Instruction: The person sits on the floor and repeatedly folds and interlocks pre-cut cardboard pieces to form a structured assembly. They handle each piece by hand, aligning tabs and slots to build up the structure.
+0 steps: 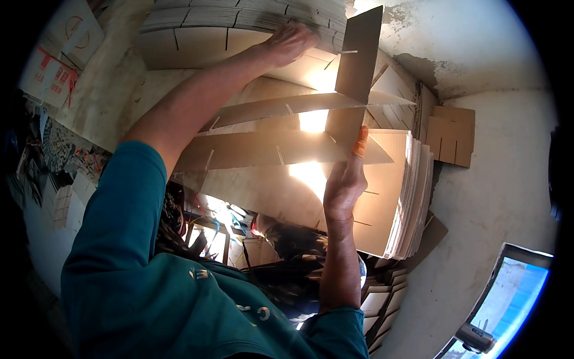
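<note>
My left hand (pixel 293 45) reaches to the stack of slotted cardboard strips (pixel 239 17) at the far side. Its fingers are curled closed at the upper edge of the front strip (pixel 200 48); their tips are partly hidden. In my right hand (pixel 347 182) is a cardboard divider, held near its lower end, with an orange wrap on one finger. The divider has an upright cross strip (pixel 360 57) and two long slotted strips (pixel 239 146) running left from it, spaced apart and roughly parallel.
A light wooden board (pixel 257 188) lies under the work, with bright sun patches. To the right stands a thick stack of cardboard sheets (pixel 388 197); a slotted piece (pixel 451 136) leans on the wall. Printed cartons (pixel 51 78) sit at far left. A window (pixel 508 299) is lower right.
</note>
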Tool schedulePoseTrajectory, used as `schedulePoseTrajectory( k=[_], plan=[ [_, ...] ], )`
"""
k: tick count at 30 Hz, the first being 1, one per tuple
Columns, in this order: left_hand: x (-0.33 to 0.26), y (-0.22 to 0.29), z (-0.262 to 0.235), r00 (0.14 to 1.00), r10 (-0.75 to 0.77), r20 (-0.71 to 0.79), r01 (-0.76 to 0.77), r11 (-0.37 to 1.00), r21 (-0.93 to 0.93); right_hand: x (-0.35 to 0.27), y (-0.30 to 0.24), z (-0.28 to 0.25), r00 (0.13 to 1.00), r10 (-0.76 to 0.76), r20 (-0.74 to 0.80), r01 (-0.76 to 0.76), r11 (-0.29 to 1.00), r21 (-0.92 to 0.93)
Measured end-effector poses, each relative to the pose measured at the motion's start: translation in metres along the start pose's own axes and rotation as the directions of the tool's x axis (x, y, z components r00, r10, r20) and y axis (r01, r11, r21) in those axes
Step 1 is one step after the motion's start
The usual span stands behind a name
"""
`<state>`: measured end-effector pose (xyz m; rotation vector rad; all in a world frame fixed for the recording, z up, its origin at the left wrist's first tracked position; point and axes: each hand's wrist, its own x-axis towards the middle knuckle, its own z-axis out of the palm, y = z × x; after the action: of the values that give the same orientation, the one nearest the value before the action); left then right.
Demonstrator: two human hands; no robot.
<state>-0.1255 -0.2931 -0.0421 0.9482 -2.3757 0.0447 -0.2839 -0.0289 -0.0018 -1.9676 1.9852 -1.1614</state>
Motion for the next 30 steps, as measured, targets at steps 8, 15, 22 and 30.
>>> schedulePoseTrajectory(
  k=[8, 15, 22, 30],
  plan=[
    [0.004, 0.000, -0.005, 0.983, 0.114, -0.143, -0.115, 0.993, 0.003, -0.002, -0.002, -0.004, 0.997, -0.058, -0.059, 0.054, 0.996, -0.076],
    [0.004, 0.007, -0.013, 0.994, 0.084, -0.072, -0.088, 0.994, -0.058, -0.004, -0.001, -0.008, 1.000, -0.017, 0.013, 0.017, 1.000, -0.023],
    [0.006, 0.013, -0.015, 0.998, 0.060, 0.017, -0.059, 0.997, -0.049, -0.004, -0.005, -0.010, 0.998, 0.027, 0.065, -0.023, 0.998, -0.062],
    [0.000, 0.038, -0.039, 0.991, 0.109, -0.078, -0.119, 0.984, -0.133, -0.014, 0.007, -0.015, 0.992, -0.127, -0.022, 0.125, 0.988, -0.089]
  ],
)
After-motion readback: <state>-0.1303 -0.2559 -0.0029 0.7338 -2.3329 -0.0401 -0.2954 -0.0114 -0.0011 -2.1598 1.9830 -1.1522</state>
